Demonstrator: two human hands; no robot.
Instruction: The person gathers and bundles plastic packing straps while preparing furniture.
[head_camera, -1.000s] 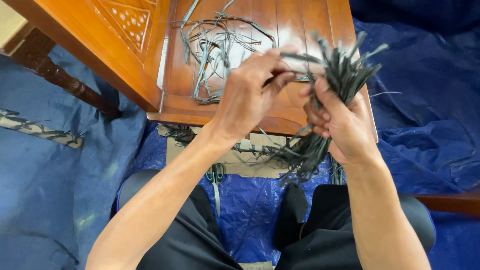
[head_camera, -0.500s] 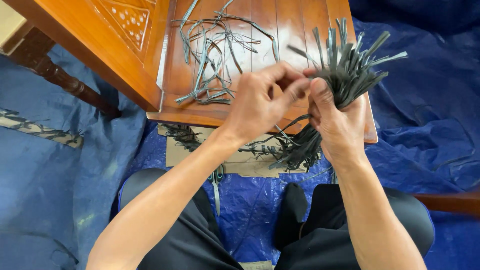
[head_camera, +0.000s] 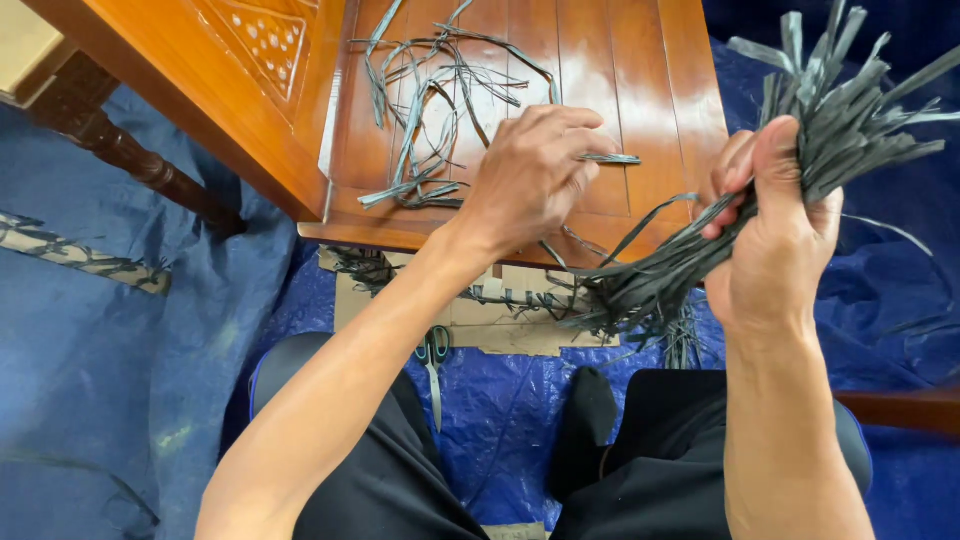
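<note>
Low slatted orange-brown wooden bench (head_camera: 640, 90) first: loose grey-green strips (head_camera: 430, 110) lie tangled toward its left edge. The thick bundle of dark grey-green flat strips (head_camera: 760, 200) sits off the right edge, right hand (head_camera: 775, 235) clamped around its middle. Left hand (head_camera: 535, 170) has closed on one single flat strip (head_camera: 605, 158) near the front edge. I'd pull it straight, bundle grip tight.

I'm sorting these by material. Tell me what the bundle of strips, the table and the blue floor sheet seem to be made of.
Bundle of strips, in the right hand: thin, flat, dull grey-green and bending freely, likely dried plant leaf, possibly plastic strapping.
Table: glossy orange-brown wood, varnished, with plank seams and grain.
Blue floor sheet: probably woven plastic tarpaulin, creased with a slight sheen.
</note>
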